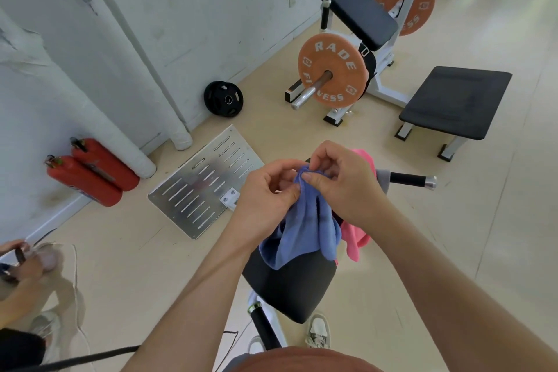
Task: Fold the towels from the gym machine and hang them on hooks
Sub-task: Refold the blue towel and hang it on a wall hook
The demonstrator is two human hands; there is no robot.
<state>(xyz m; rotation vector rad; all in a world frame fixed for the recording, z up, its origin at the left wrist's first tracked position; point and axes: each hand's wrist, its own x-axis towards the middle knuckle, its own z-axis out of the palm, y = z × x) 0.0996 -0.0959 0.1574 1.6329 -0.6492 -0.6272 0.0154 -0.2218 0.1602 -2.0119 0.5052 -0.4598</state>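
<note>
L hand [265, 193] + R hand [347, 184] both pinch top edge of blue towel [305, 229], frame ctr. Towel hangs above black seat pad [290, 287]. Pink towel [354, 240] at its 3 o'clock, partly behind R wrist.

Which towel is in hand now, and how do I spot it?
Find the black padded seat low in the middle. Above it, the left hand and right hand pinch the top of the blue towel. Unlike the pink towel draped behind it, it hangs from the fingers.
</note>
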